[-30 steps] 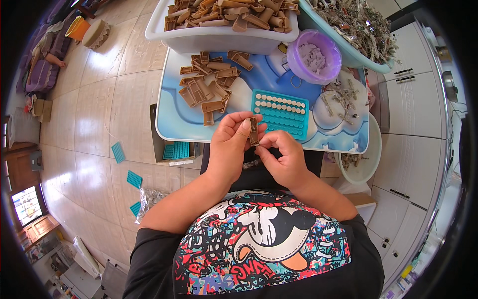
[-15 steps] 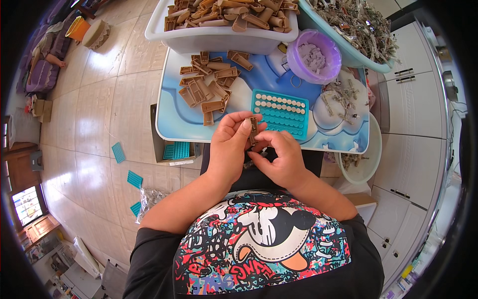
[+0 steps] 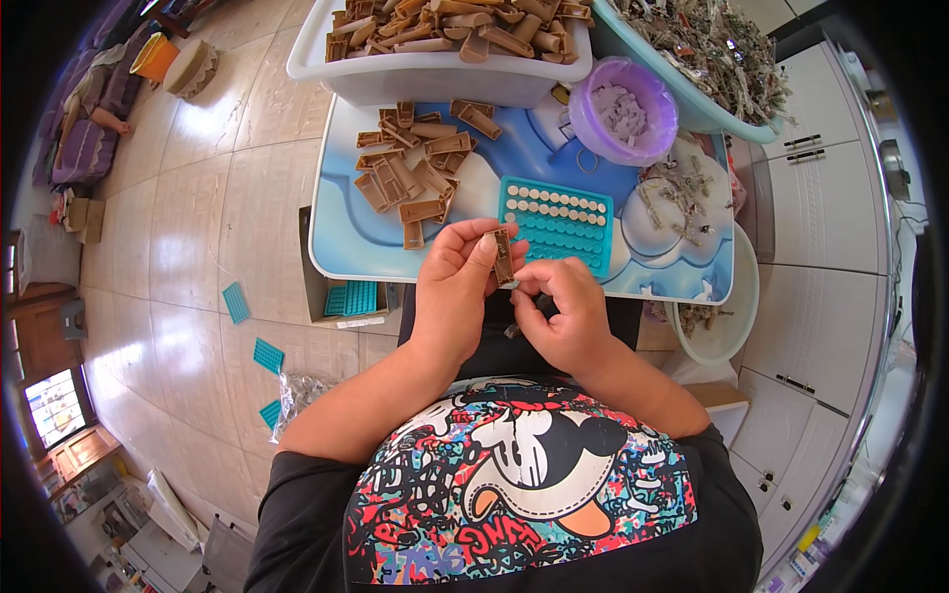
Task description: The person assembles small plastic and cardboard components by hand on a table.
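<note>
My left hand (image 3: 456,282) is closed around a small brown plastic casing (image 3: 502,259), hollow side up, over the table's front edge. At the casing's lower end my right hand (image 3: 564,311) is closed in a pinch. What its fingertips hold is too small to make out; a dark, thin bit (image 3: 512,330) shows just below them. Right behind the hands lies a teal tray (image 3: 565,251) with rows of round pockets; pale discs fill its far rows. A loose pile of brown casings (image 3: 397,178) lies to the left.
A white bin (image 3: 425,91) heaped with casings stands at the back, beside a purple bowl (image 3: 659,138) of grey lumps. A large pale-green basin (image 3: 692,117) holds tangled wired parts; more wired parts (image 3: 682,198) lie on the table (image 3: 351,247). Teal trays (image 3: 268,356) lie on the floor.
My right hand has shifted slightly, its fingertips now at the casing's lower end. More of the casing's hollow side shows. The left hand has barely moved.
</note>
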{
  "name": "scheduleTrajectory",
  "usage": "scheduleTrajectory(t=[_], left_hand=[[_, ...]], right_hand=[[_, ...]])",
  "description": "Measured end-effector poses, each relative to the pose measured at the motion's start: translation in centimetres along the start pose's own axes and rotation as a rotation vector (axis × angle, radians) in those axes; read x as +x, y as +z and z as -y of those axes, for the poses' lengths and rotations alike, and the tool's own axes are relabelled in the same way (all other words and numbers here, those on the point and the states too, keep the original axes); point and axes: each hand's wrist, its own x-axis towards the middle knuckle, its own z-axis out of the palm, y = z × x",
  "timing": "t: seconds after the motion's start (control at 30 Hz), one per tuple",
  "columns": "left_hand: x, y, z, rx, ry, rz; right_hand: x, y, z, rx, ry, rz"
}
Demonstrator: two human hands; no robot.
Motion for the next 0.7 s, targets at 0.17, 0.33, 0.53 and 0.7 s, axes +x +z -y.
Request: scheduleTrajectory(t=[0.17,0.33,0.53,0.7], left_hand=[[0.04,-0.02,-0.04,-0.009,-0.005,0.003],[-0.02,0.09,-0.10,-0.020,-0.007,0.008],[-0.02,-0.05,-0.11,-0.009,-0.015,0.011],[-0.14,0.09,-0.26,-0.020,-0.031,-0.001]], right_hand=[[-0.09,0.34,-0.19,0.026,0.014,0.014],[-0.13,0.28,-0.13,0.068,0.041,0.038],[0.04,0.21,-0.29,0.067,-0.011,0.057],[0.03,0.27,-0.34,0.080,-0.004,0.071]])
